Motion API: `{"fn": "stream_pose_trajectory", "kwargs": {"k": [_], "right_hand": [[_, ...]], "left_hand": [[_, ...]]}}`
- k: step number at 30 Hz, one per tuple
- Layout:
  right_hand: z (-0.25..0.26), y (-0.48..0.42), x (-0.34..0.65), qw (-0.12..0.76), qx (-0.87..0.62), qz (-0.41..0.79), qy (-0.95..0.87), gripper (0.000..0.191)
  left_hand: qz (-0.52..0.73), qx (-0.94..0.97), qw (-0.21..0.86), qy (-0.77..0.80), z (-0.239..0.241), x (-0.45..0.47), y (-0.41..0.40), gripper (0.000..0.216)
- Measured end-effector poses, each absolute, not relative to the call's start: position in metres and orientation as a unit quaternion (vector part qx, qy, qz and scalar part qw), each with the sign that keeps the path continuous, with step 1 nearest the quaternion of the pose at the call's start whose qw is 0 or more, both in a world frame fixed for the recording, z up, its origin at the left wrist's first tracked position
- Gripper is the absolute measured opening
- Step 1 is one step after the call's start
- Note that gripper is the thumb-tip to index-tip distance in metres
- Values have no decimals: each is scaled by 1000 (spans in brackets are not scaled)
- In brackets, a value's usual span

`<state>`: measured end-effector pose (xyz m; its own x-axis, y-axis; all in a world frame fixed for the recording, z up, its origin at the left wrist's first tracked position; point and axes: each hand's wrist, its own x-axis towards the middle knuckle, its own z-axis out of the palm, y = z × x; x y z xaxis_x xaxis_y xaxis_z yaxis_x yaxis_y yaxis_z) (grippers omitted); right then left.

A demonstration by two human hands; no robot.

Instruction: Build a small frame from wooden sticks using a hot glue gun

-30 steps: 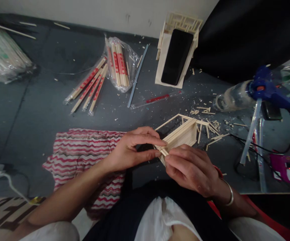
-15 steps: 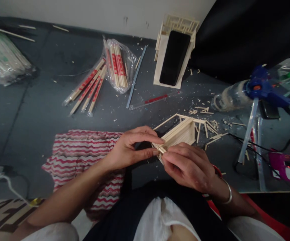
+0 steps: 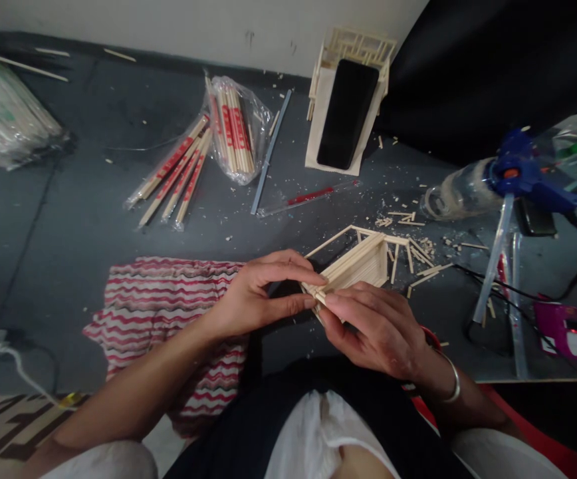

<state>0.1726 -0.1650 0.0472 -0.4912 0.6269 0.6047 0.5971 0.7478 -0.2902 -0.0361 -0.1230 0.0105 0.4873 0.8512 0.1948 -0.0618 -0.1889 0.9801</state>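
A small model built of pale wooden sticks (image 3: 359,264) lies tilted on the dark table in front of me, with a boxy body and thin framing at its far side. My left hand (image 3: 273,289) grips its near left corner between thumb and fingers. At that same corner, my right hand (image 3: 375,326) is closed, thumb and forefinger pinching the end of a short wooden stick (image 3: 320,295) against the model. The right fingers hide part of the model's near side.
Paper-wrapped chopsticks (image 3: 236,130) and a blue strip (image 3: 271,153) lie beyond. A black phone (image 3: 348,114) leans on another stick model (image 3: 363,45). Right stands a blue glue gun (image 3: 528,174) by a plastic bottle (image 3: 461,191); stick offcuts (image 3: 425,249) lie scattered. A striped cloth (image 3: 169,299) is left.
My right hand has shifted very slightly at the model's near corner, its fingertips moving a little up and left. My left hand and the model stay in place.
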Motion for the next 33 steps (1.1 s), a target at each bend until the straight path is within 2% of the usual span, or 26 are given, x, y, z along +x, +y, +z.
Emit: {"fn": "stream_pose_trajectory", "kwargs": {"k": [9, 15, 33], "right_hand": [[52, -165, 171, 354, -371, 47, -857, 17], [53, -166, 173, 352, -375, 82, -854, 23], [54, -168, 167, 356, -377, 50, -853, 16]], "left_hand": [[412, 653, 563, 295, 11, -36, -123, 21], [407, 657, 563, 293, 11, -36, -123, 20], [427, 650, 565, 275, 10, -35, -124, 23]]}}
